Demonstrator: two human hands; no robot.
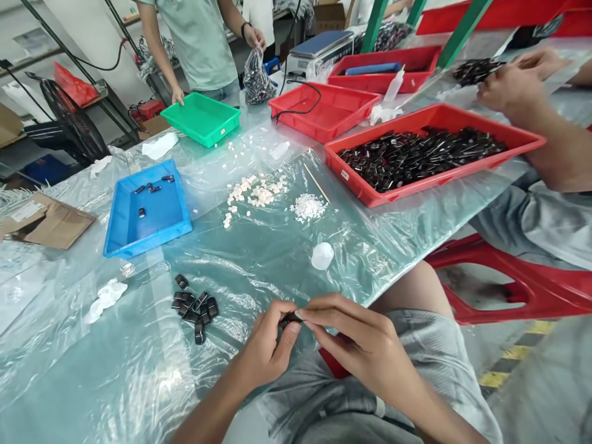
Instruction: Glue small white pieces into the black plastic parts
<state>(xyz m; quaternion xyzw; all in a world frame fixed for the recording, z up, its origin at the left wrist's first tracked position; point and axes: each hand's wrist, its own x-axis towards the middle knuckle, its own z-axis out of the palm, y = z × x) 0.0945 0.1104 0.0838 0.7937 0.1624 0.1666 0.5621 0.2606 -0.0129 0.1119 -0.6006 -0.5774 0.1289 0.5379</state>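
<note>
A small glossy black plastic part (287, 319) is pinched between the thumb and fingers of my left hand (268, 345), just over the table's near edge. The fingertips of my right hand (356, 333) press together at the right end of that part; whether a tiny piece lies between them I cannot make out. To the left lies a loose pile of similar black parts (197, 305). Beyond my hands are a round translucent white cap (322, 255), a heap of small white pieces (308, 208) and scattered cream-coloured pieces (261, 192). A thin wooden stick (317, 183) rests beside the white heap.
A blue tray (148, 231) with several black parts stands at left. A red tray (356, 191) full of black parts is at right. Across the table, a person holds a green tray (201, 120) and a plastic bag (258, 77). Another person's hands (518, 86) work at right.
</note>
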